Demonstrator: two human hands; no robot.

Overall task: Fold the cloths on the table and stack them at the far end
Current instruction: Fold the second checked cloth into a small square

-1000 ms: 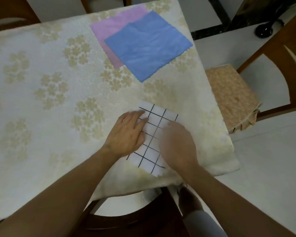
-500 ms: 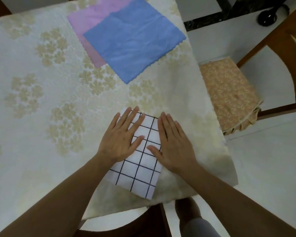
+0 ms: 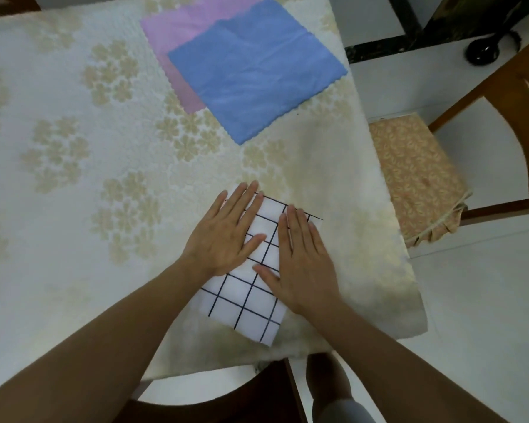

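Since a moment ago both hands barely shifted: left hand and right hand lie flat, grip open, holding nothing, pressing the checked cloth on the bench, likely to set its fold.

Left hand and right hand flat, side by side, on white black-grid folded cloth near table's near edge. Blue square cloth overlaps pink cloth at far end. Cushioned wooden chair right of cream flower-patterned table.

Both forearms are bare with no sleeves, and a pale grey trouser leg shows below.
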